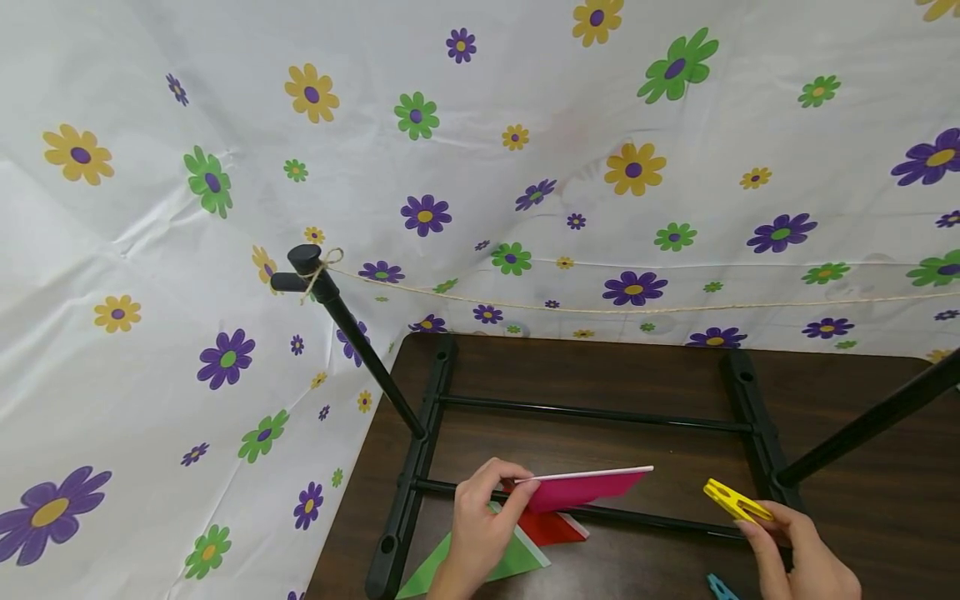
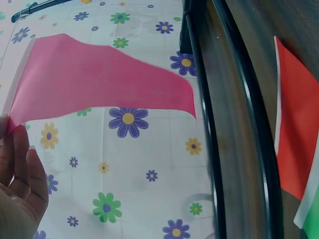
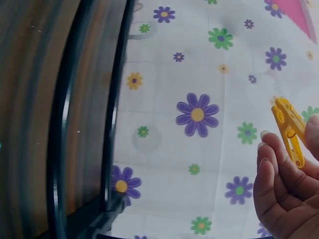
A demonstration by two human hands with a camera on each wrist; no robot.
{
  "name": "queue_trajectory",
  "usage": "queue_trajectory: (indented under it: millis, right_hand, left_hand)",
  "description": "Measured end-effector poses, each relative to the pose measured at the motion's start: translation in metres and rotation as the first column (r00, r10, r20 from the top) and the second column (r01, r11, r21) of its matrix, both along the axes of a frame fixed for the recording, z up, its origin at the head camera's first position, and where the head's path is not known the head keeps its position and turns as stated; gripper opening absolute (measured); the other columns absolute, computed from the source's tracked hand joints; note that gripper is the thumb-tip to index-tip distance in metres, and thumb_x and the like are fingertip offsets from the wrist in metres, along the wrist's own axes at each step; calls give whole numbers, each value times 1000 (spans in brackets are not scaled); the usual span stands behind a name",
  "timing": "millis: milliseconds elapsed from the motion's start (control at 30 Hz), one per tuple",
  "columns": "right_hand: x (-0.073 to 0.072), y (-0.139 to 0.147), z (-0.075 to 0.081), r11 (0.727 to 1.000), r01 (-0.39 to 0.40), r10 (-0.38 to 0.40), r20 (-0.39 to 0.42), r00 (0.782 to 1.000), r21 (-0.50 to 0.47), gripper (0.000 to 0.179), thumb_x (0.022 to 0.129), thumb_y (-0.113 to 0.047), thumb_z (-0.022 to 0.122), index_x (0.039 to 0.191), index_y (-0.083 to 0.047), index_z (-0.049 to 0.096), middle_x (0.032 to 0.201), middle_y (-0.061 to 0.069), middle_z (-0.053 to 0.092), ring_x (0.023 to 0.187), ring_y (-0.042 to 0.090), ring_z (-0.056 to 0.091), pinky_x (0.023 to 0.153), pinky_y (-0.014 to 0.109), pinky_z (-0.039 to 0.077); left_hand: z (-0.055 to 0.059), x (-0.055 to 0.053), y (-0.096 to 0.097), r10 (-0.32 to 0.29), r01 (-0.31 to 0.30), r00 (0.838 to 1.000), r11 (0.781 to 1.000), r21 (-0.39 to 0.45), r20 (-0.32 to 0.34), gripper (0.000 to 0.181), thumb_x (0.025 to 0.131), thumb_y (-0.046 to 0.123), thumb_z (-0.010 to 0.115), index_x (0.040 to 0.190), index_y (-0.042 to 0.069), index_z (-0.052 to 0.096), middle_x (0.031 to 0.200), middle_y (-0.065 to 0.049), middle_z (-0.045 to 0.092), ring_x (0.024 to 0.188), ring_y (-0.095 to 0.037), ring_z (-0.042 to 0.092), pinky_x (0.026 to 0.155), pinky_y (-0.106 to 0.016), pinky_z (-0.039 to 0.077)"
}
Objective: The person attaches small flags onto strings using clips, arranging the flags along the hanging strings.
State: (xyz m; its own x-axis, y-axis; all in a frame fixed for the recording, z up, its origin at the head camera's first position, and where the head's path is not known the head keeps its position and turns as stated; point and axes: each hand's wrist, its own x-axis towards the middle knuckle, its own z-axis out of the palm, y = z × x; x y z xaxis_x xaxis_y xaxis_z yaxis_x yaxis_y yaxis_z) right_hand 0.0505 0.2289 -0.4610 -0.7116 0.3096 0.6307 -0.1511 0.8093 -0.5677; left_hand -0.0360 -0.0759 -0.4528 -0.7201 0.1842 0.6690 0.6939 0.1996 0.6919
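Note:
My left hand (image 1: 483, 517) pinches a pink pennant (image 1: 581, 489) by one corner of its white top edge. In the left wrist view the pink pennant (image 2: 107, 74) hangs as a long triangle. Between thumb and fingers of my right hand (image 1: 802, 554) is a yellow clothespin (image 1: 735, 500), its tip pointing left toward the pennant. The clothespin (image 3: 290, 129) also shows in the right wrist view, apart from the pennant. Below the left hand lie a red pennant (image 1: 551, 528) and a green pennant (image 1: 517, 557), partly hidden by that hand.
A thin string (image 1: 600, 310) runs from a knot on the left black post (image 1: 352, 340) rightward out of view. A black frame (image 1: 600, 412) lies on the brown table (image 1: 570, 358). A blue clothespin (image 1: 722, 587) sits near the bottom edge. Behind hangs a flowered cloth (image 1: 360, 167).

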Motion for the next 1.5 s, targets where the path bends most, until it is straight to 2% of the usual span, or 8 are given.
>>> queue_trajectory:
  millis: [233, 367, 533, 667, 767, 1000, 1267, 1500]
  right_hand:
    - [-5, 5, 9, 999, -32, 35, -74, 997, 39, 81, 97, -66, 49, 94, 13, 63, 66, 24, 63, 58, -18, 45, 39, 13, 33]
    - [-7, 9, 15, 998, -48, 53, -103, 993, 51, 78, 97, -66, 52, 91, 11, 64, 66, 1, 65, 57, -17, 48, 39, 11, 36]
    - [-9, 13, 30, 992, -75, 89, -130, 988, 103, 77, 99, -64, 52, 88, 11, 63, 70, -13, 65, 55, -13, 53, 44, 8, 40]
    - [-8, 13, 41, 989, -91, 105, -120, 987, 117, 76, 102, -62, 51, 90, 12, 63, 97, -37, 53, 63, -17, 55, 51, 4, 42]
    - [-6, 12, 48, 989, -100, 112, -120, 986, 105, 75, 103, -60, 50, 91, 13, 63, 106, -43, 48, 70, -21, 54, 52, 4, 43]
    - [-5, 6, 57, 992, -96, 105, -108, 989, 84, 75, 101, -61, 51, 90, 12, 64, 99, -37, 52, 69, -21, 54, 49, 5, 42]
    - [-8, 4, 68, 988, -93, 109, -136, 985, 122, 74, 102, -60, 51, 87, 11, 64, 82, -21, 63, 59, -14, 55, 44, 8, 39]
    - [-13, 10, 73, 980, -91, 125, -195, 973, 175, 72, 104, -57, 52, 86, 12, 64, 92, -30, 57, 59, -13, 57, 48, 6, 41]
  left_hand:
    - [3, -6, 3, -36, 37, 997, 999, 18, -61, 7, 98, 9, 72, 98, 5, 66, 86, -7, 71, 71, -16, 64, 66, -23, 57]
    - [7, -9, 4, -50, 52, 997, 998, 29, -67, 7, 98, 8, 72, 98, 5, 66, 86, -8, 71, 70, -16, 63, 65, -22, 56]
    - [13, -12, 5, -54, 56, 996, 998, 21, -66, 7, 98, 7, 72, 99, 4, 66, 86, -7, 71, 72, -16, 65, 66, -22, 57]
    - [19, -14, 5, -73, 74, 995, 997, 16, -63, 12, 93, 0, 74, 100, 6, 66, 87, -7, 70, 73, -17, 65, 66, -23, 58]
    - [23, -16, 7, -91, 92, 994, 996, 15, -64, 13, 93, 0, 74, 100, 6, 66, 87, -8, 70, 73, -17, 65, 64, -23, 58]
    - [31, -19, 9, -99, 100, 993, 995, 6, -69, 8, 100, 13, 69, 99, 5, 67, 88, -7, 71, 74, -16, 64, 66, -25, 58]
    - [40, -24, 13, -106, 108, 986, 994, 15, -127, 4, 98, 6, 71, 97, 6, 68, 85, -7, 70, 71, -17, 64, 66, -22, 57]
    - [51, -29, 16, -117, 121, 981, 993, 17, -153, 4, 98, 4, 70, 101, 5, 68, 89, -9, 71, 73, -18, 65, 67, -23, 57]
